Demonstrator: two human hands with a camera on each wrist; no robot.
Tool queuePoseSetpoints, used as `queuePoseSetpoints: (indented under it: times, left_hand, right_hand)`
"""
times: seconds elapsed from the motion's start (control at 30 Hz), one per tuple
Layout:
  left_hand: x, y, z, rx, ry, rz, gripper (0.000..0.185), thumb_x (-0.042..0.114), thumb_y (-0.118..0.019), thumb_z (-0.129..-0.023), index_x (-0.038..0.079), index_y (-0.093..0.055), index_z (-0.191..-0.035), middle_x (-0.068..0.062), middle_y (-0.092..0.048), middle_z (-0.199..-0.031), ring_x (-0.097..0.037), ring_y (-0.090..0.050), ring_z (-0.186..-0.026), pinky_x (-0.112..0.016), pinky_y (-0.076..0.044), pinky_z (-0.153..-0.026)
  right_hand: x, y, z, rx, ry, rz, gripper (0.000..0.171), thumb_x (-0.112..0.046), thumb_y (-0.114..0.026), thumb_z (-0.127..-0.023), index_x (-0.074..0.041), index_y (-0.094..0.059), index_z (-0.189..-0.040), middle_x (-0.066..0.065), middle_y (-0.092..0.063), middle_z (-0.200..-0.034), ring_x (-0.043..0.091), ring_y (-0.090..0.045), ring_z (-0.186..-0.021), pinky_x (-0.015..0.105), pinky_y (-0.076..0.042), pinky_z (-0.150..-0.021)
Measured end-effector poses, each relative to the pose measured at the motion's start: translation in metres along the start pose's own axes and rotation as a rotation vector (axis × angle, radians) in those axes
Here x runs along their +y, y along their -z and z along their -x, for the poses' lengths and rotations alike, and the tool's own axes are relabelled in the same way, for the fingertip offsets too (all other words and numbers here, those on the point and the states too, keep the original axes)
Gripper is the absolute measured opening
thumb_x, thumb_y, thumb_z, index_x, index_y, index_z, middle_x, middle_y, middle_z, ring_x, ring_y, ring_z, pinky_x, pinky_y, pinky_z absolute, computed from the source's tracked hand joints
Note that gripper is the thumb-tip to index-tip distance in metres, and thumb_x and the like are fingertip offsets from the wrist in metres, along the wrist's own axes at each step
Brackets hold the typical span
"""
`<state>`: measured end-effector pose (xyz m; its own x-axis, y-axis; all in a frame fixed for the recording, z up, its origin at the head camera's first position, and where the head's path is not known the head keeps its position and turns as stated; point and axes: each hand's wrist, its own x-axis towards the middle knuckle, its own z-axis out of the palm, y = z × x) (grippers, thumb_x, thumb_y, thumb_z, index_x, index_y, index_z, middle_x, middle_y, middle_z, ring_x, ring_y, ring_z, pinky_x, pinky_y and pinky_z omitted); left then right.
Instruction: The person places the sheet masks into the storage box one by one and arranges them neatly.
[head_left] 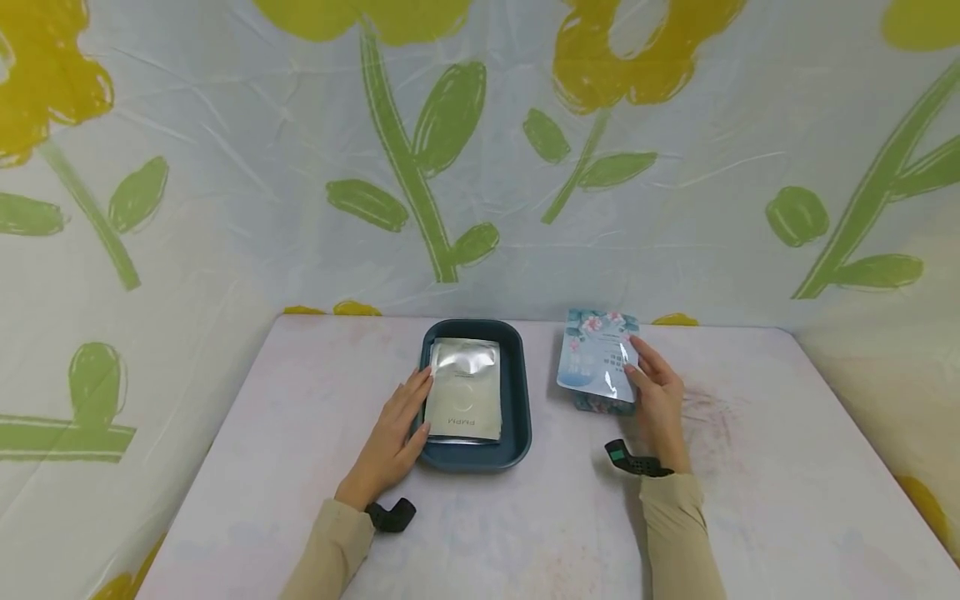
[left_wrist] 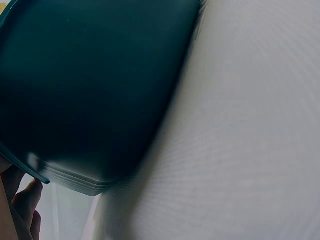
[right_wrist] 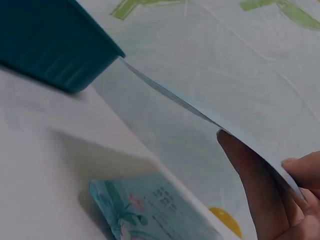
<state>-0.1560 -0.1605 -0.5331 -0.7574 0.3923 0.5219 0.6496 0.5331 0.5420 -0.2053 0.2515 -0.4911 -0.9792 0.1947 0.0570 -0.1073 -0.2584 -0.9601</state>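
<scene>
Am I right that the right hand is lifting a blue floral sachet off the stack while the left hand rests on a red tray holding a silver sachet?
Not quite: the tray is dark teal, not red, as the head view shows. The rest holds: the right hand pinches a blue floral sachet above the stack, and the left hand rests on the tray's edge beside the silver sachet.

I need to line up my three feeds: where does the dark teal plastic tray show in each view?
Head: the dark teal plastic tray sits at centre, the left hand on its left rim.
Left wrist: its outer wall fills the upper left.
Right wrist: a ribbed corner shows at top left.
Shared landmark: the pale tabletop under the tray.
</scene>
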Motion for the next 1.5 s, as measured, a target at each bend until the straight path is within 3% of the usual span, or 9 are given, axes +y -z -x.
queuePoseSetpoints:
  times: [0.57, 0.73, 0.97, 1.17, 1.27, 1.5]
  left_hand:
    - [-0.001, 0.0, -0.001, 0.014, -0.015, 0.0, 0.064, 0.019, -0.05, -0.097, 0.002, -0.03, -0.155, -0.014, -0.027, -0.161, -0.037, -0.022, -0.148, -0.063, -0.019, -0.115]
    - [-0.001, 0.0, -0.001, 0.016, -0.018, 0.003, 0.064, 0.018, -0.05, -0.096, 0.002, -0.03, -0.155, -0.014, -0.027, -0.161, -0.037, -0.022, -0.148, -0.063, -0.019, -0.115]
    - [-0.003, 0.0, 0.001, 0.011, -0.013, -0.002, 0.064, 0.019, -0.05, -0.097, 0.003, -0.03, -0.155, -0.012, -0.026, -0.162, -0.038, -0.022, -0.148, -0.062, -0.019, -0.116]
    - [-0.001, 0.001, 0.001, 0.01, -0.005, 0.007, 0.063, 0.02, -0.049, -0.098, 0.003, -0.029, -0.155, -0.012, -0.025, -0.162, -0.037, -0.021, -0.148, -0.061, -0.018, -0.117]
    - [0.0, 0.001, 0.001, 0.003, 0.007, 0.007, 0.064, 0.018, -0.05, -0.097, 0.003, -0.029, -0.155, -0.01, -0.024, -0.163, -0.034, -0.02, -0.149, -0.061, -0.017, -0.117]
    - [-0.002, 0.0, 0.0, 0.02, -0.029, -0.014, 0.06, 0.028, -0.044, -0.101, 0.002, -0.031, -0.154, -0.013, -0.027, -0.161, -0.039, -0.024, -0.147, -0.063, -0.021, -0.115]
  right_hand:
    - [-0.015, -0.033, 0.006, -0.233, 0.039, 0.02, 0.054, -0.001, -0.054, -0.1, -0.004, -0.04, -0.151, 0.013, -0.044, -0.151, 0.014, -0.059, -0.112, 0.015, -0.055, -0.076]
    - [-0.017, -0.047, 0.009, -0.269, 0.019, 0.024, 0.054, -0.001, -0.054, -0.1, -0.005, -0.039, -0.152, 0.014, -0.041, -0.153, 0.017, -0.055, -0.122, 0.022, -0.054, -0.09]
    - [-0.02, -0.069, 0.017, -0.378, -0.014, -0.012, 0.058, 0.005, -0.047, -0.1, -0.005, -0.031, -0.155, 0.017, -0.029, -0.159, 0.017, -0.054, -0.122, 0.019, -0.054, -0.087]
    - [-0.014, -0.09, 0.024, -0.472, -0.056, -0.086, 0.065, 0.013, -0.044, -0.097, -0.003, -0.023, -0.157, 0.02, -0.023, -0.161, 0.018, -0.056, -0.122, 0.025, -0.053, -0.092]
    - [-0.009, -0.101, 0.029, -0.51, -0.084, -0.116, 0.068, 0.015, -0.043, -0.096, -0.003, -0.02, -0.158, 0.018, -0.021, -0.162, 0.017, -0.055, -0.12, 0.02, -0.054, -0.087]
    - [0.003, -0.124, 0.04, -0.567, -0.122, -0.041, 0.076, 0.012, -0.047, -0.094, -0.007, -0.014, -0.159, 0.011, -0.012, -0.165, 0.031, -0.036, -0.14, 0.022, -0.049, -0.098]
